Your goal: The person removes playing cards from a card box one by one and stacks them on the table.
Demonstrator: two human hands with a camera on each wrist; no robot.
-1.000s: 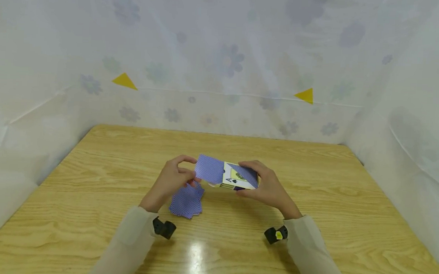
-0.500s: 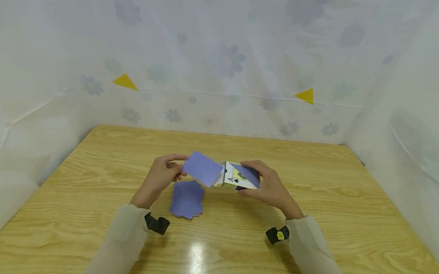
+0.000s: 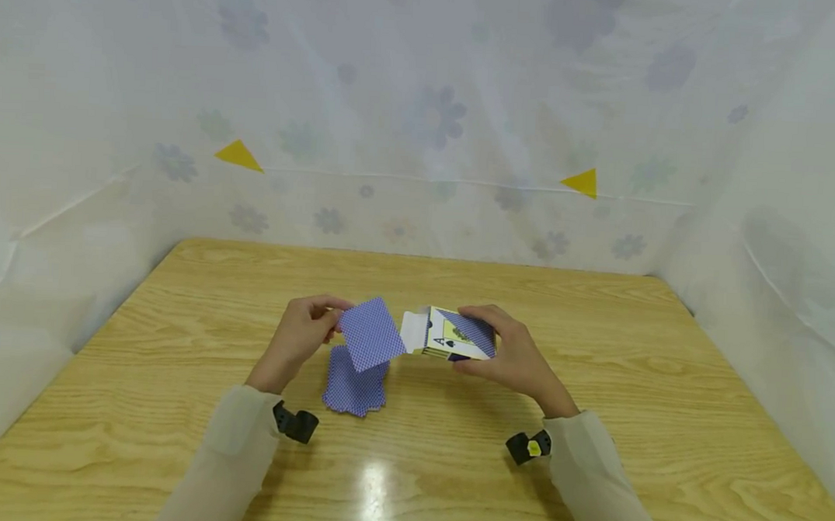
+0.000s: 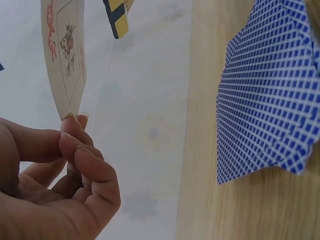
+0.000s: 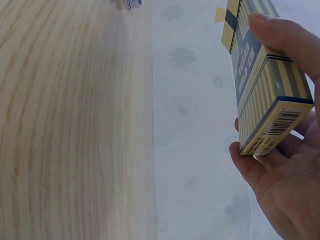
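Note:
My left hand [image 3: 300,335] pinches a playing card [image 3: 372,335] by its corner, blue checked back up in the head view. From the left wrist view, the same card [image 4: 66,55] shows a face with red marks and a figure, a joker by its look. Below it on the table lies a loose, uneven pile of blue-backed cards [image 3: 354,391]. My right hand [image 3: 514,356] grips a card box [image 3: 460,336] printed with an ace of spades. The box's white end flap [image 3: 413,332] sticks out toward the card. A barcode marks the box's end [image 5: 280,125] in the right wrist view.
The wooden table [image 3: 597,315] is bounded by pale flowered sheeting [image 3: 411,97] at the back and both sides. Two yellow triangles, a left one [image 3: 238,155] and a right one [image 3: 580,182], are on the back sheet. Black wrist cameras sit at both cuffs.
My left hand has drawn the card leftward out of the box, then turned and lowered it over the pile. The box's white flap has come into sight. My right hand stays nearly still.

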